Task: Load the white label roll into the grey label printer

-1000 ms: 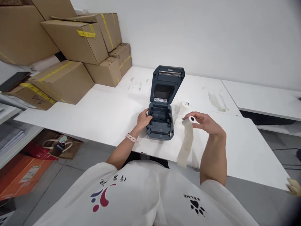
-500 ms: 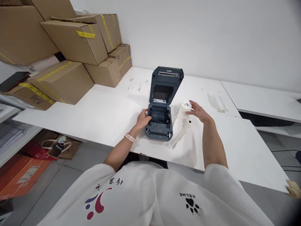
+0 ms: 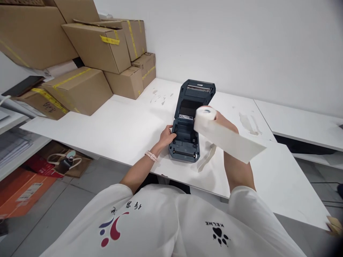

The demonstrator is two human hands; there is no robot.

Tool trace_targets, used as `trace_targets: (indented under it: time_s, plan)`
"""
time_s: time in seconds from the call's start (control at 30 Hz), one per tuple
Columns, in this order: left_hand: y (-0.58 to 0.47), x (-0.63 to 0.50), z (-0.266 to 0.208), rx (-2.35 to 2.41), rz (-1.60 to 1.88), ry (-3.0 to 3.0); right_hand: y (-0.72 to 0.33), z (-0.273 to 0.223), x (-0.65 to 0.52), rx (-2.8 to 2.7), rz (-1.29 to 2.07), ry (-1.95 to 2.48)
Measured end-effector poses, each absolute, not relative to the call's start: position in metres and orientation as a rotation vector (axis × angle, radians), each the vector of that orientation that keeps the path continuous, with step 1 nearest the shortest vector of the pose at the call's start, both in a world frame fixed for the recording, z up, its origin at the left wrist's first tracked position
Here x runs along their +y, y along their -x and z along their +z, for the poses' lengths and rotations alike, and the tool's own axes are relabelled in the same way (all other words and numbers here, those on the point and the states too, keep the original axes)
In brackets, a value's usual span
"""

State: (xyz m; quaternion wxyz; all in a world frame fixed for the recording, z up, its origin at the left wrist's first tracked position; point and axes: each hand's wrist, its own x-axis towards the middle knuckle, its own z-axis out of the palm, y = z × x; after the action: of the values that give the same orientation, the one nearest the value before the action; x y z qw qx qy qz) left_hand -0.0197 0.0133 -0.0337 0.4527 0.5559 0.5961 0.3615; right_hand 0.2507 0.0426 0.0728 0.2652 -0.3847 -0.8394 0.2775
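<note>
A dark grey label printer point(image 3: 184, 146) stands on the white table with its lid point(image 3: 197, 89) raised. My left hand point(image 3: 167, 137) grips the left rim of the printer's base, thumb over the edge. In my right hand point(image 3: 225, 123) is a roll of white label paper point(image 3: 205, 114), held just above the printer's right side. From the roll a loose strip hangs out to the right, across my forearm. Most of my right fingers are hidden behind the roll. On the table right of the printer lies a curled strip of paper point(image 3: 207, 157).
Taped cardboard boxes point(image 3: 123, 82) are stacked at the table's left end, against the wall. Torn paper residue point(image 3: 249, 123) sticks to the tabletop point(image 3: 128, 125) at the right. Lower left, an orange box point(image 3: 26, 192) and bags rest on the floor.
My right hand has taken hold of the label roll, lifted it off the table and brought it left towards the printer, its strip trailing. My left hand keeps its grip on the printer.
</note>
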Motion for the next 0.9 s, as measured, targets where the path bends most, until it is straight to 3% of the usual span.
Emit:
trace_targets:
  time_s: [0.13, 0.33, 0.63, 0.9]
  plan:
    - [0.02, 0.013, -0.036, 1.481, 0.916, -1.38, -0.182, 0.095, 0.055, -2.732, 0.765, 1.241]
    - [0.02, 0.012, -0.037, 1.463, 0.928, -1.371, -0.14, 0.065, 0.069, -2.986, 0.573, 1.527]
    - [0.02, 0.012, -0.041, 1.438, 0.969, -1.335, -0.164, 0.041, -0.019, -2.547, 0.422, 1.412]
    - [0.018, 0.01, -0.046, 1.41, 1.034, -1.272, -0.145, -0.01, -0.11, -2.343, 0.278, 1.414]
